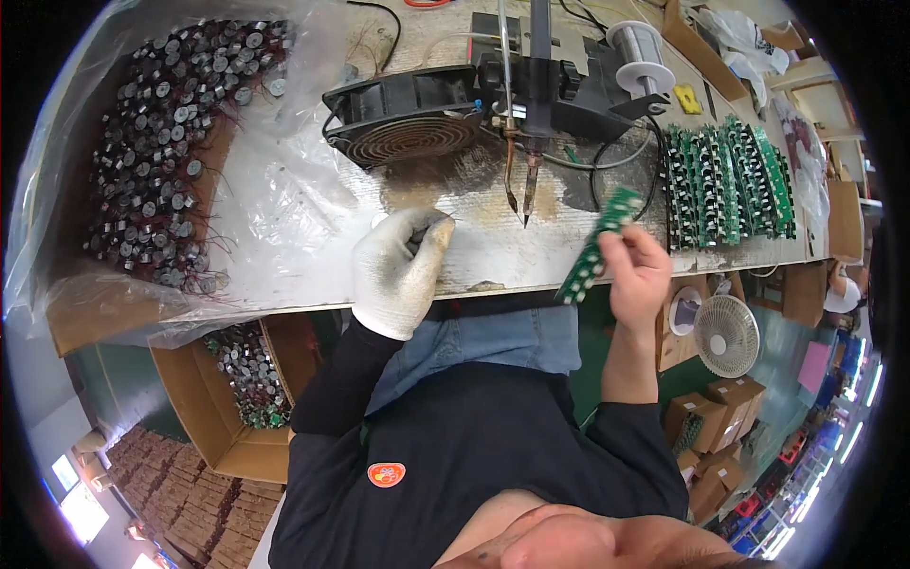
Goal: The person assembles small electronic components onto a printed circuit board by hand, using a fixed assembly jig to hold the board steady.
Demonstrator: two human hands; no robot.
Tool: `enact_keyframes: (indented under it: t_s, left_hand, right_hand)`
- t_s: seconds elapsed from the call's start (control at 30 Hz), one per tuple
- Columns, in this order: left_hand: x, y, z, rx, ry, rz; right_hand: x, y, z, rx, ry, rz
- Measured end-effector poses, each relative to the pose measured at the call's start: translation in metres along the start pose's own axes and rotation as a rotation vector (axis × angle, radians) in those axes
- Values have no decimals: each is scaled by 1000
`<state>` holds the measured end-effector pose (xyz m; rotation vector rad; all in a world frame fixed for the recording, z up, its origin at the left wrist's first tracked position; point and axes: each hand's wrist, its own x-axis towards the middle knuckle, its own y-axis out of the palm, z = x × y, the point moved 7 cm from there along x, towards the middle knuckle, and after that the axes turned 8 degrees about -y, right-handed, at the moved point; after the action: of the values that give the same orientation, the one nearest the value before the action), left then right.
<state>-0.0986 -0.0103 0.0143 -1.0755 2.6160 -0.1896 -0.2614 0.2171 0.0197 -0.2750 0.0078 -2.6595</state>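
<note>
My left hand (403, 270), in a white glove, is over the table's front edge with its fingers curled together. Whatever they may hold is hidden. In my bare right hand (637, 275) is a green circuit board strip (599, 242), pinched near its upper end and tilted. Pale parts line one side of the strip. Between my hands and farther back, a soldering iron (532, 180) points down from its stand, a thin feed tube (512, 175) beside it. Neither hand touches the iron. Farther right stand rows of similar green circuit boards (730, 185).
Small round motors with red wires (180, 142) are heaped at the left on plastic film. A black fan (408, 123) stands behind my left hand. A solder wire spool (640, 57) and a yellow piece (687, 99) are back right. Below the table is an open carton (190, 408).
</note>
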Motion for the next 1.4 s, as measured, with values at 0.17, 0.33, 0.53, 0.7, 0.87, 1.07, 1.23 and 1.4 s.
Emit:
enact_keyframes:
  t_s: [0.17,0.33,0.53,0.7,0.87,1.07,1.23,1.4]
  left_hand:
    - [-4,19,-18,212,184,75]
    - [-2,32,-16,186,191,205]
    - [-1,49,-6,-159,-154,356]
    - [0,55,4,-241,-270,381]
    - [1,55,5,-211,-256,355]
    - [2,54,-4,-206,-243,345]
    - [0,53,-4,-197,-226,333]
    - [-1,56,11,-250,-269,348]
  right_hand:
    - [-18,43,-13,7,259,210]
    - [-23,62,-10,90,304,318]
    - [-26,67,-12,118,294,355]
    - [-27,67,-11,97,272,357]
    - [-28,66,-11,100,274,352]
    - [-26,67,-8,99,271,342]
    - [-27,68,-4,111,261,341]
    - [-31,67,-10,92,294,358]
